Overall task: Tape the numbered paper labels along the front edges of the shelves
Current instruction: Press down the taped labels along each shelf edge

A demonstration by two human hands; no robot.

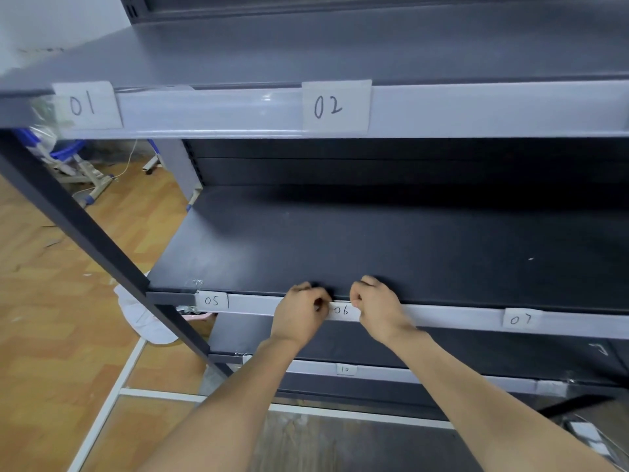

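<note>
**Both hands on label 06, middle shelf front edge**

Labels: white paper slips with handwritten black digits, stuck flat on the pale grey front lips of dark grey shelves.
- Top shelf lip: label 01 at the left corner under glossy clear tape, label 02 near the middle. Both read upright.
- Middle shelf lip: label 05 at the left corner, just beside the dark upright post; label 06 in the centre; label 07 off to the right, well apart. Digits on 06 and 07 read upside down from this view.
- Lower shelf lip: label 10, small, below 06.

Label 06 is mostly covered; only a strip with the digits shows between the two hands.

Fingers:
- Left hand: fingers curled tight, thumb and forefinger pinching the left end of label 06 against the lip; knuckles sit over the shelf's front corner.
- Right hand: same pose mirrored, fingers curled and pinching the right end of label 06.
- Can't tell whether there is tape under the fingertips; too small and covered.

Both forearms reach up from the bottom of the view. Wood-pattern floor at left, with a white bundle lying by the post.
</note>
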